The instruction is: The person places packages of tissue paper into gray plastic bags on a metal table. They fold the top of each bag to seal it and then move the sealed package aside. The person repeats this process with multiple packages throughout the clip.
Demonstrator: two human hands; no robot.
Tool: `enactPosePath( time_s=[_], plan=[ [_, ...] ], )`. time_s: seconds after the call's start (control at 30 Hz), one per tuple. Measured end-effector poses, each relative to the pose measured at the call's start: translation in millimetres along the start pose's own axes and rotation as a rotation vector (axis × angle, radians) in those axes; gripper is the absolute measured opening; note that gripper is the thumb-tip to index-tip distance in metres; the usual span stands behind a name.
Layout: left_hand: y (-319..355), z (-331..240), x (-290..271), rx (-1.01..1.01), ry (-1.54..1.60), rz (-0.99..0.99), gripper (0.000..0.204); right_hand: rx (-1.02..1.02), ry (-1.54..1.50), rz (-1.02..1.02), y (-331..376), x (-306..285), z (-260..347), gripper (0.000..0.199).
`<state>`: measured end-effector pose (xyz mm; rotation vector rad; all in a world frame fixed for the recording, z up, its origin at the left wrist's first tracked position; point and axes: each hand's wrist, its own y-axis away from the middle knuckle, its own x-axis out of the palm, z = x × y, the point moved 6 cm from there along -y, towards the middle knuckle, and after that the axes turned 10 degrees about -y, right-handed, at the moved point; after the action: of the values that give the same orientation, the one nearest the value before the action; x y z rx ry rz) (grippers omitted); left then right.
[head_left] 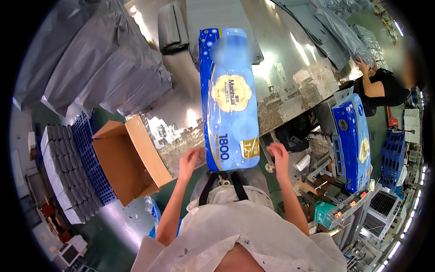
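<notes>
our l. hand (190, 159) & r. hand (278, 156) are empty, well apart, fingers loosely bent, one just beside each side of the blue pack (230, 124) at frame centre. it lies lengthwise on the metal bench (283, 50), near end apparently past the edge, prob. for easy reach from both sides. we see glossy plastic wrap, rounded corners; grey sheeting (102, 59), upper l., looks slick & creased.

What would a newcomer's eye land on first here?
The long, glossy blue plastic-wrapped package in the centre, its near end between the person's left hand and right hand. Next, the draped grey plastic sheets at upper left and the open brown cardboard box below them.
</notes>
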<state>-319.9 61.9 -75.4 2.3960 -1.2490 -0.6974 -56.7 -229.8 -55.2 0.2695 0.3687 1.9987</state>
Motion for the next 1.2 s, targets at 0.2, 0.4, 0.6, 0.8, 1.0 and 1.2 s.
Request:
enactPosePath(
  time_s=[0.2, 0.4, 0.6, 0.8, 1.0, 1.2],
  plan=[
    [-97, -89, 35, 0.259, 0.415, -0.084, 0.059, 0.117, -0.362, 0.242, -91, 113, 12, 0.067],
    [-76, -75, 59, 0.071, 0.492, -0.058, 0.064, 0.333, -0.349, 0.254, -55, 90, 0, 0.064],
    [-121, -68, 11, 0.012, 0.129, -0.224, 0.038, -0.065, 0.275, 0.059, -160, 45, 30, 0.040],
    [-327, -222, -85, 0.562, -0.450, -0.525, 0.023, -0.723, 0.928, 0.088, -375, 149, 158, 0.036],
    [-434, -212, -92, 0.650, -1.401, -0.274, 0.053, -1.097, 1.343, 0.408, -465, 220, 128, 0.019],
    [-448, -228, -74, 0.657, -1.481, -0.170, 0.049, -1.060, 1.420, 0.567, -505, 212, 96, 0.025]
  ],
)
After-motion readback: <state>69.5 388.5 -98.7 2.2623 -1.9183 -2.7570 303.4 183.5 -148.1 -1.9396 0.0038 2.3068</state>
